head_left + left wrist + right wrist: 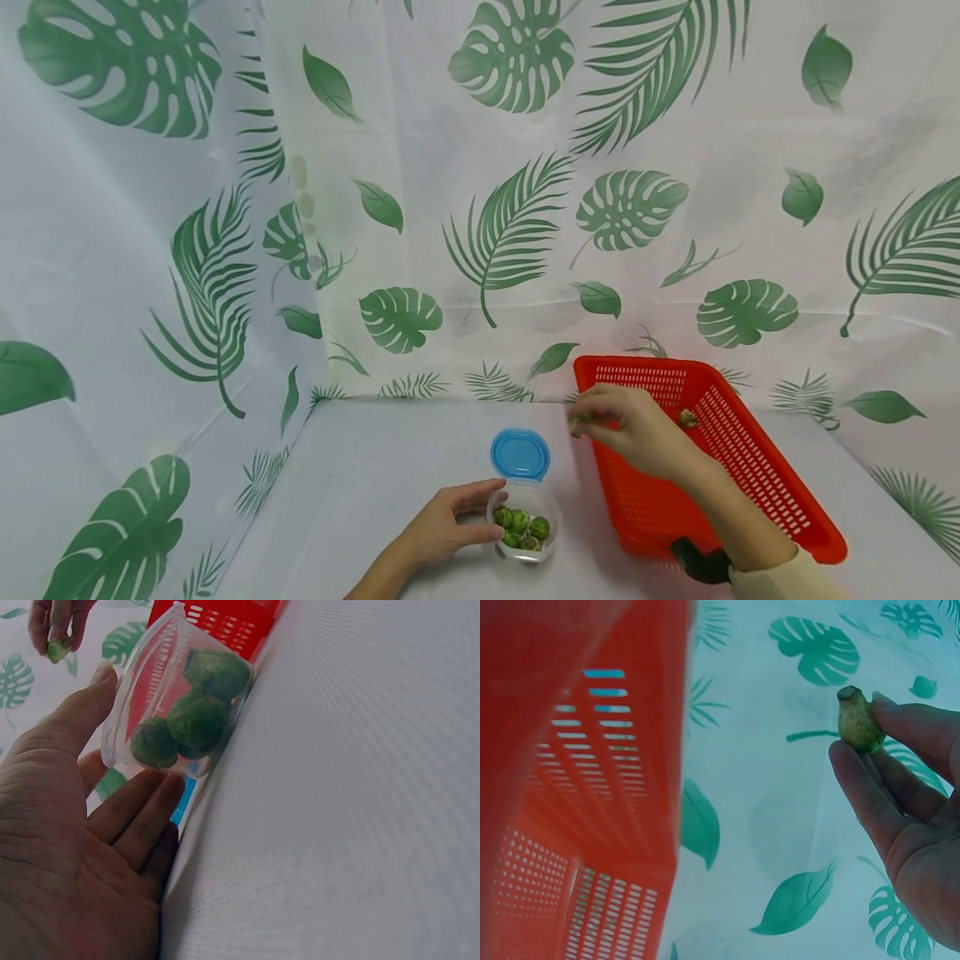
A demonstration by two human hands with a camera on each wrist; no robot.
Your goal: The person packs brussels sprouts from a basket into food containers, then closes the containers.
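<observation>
My left hand (pixel 446 521) holds a small clear plastic container (pixel 536 500) at its left side, thumb near the front and fingers towards the back. Inside lie several green Brussels sprouts (pixel 519 521). Its blue lid (pixel 520 454) stands open on the far side. Between thumb and fingertips, my right hand (pixel 637 429) pinches one Brussels sprout (pixel 860 724), its brown cut end upward in the right wrist view. That hand is raised over the left rim of a red plastic basket (pixel 652 517).
Another sprout (pixel 687 418) shows in the far part of the basket. A dark curved object (pixel 701 562) sits beside the right wrist. Behind the white table (pixel 360 467) hangs a white sheet with green leaf prints (pixel 517 233), which also covers the left side.
</observation>
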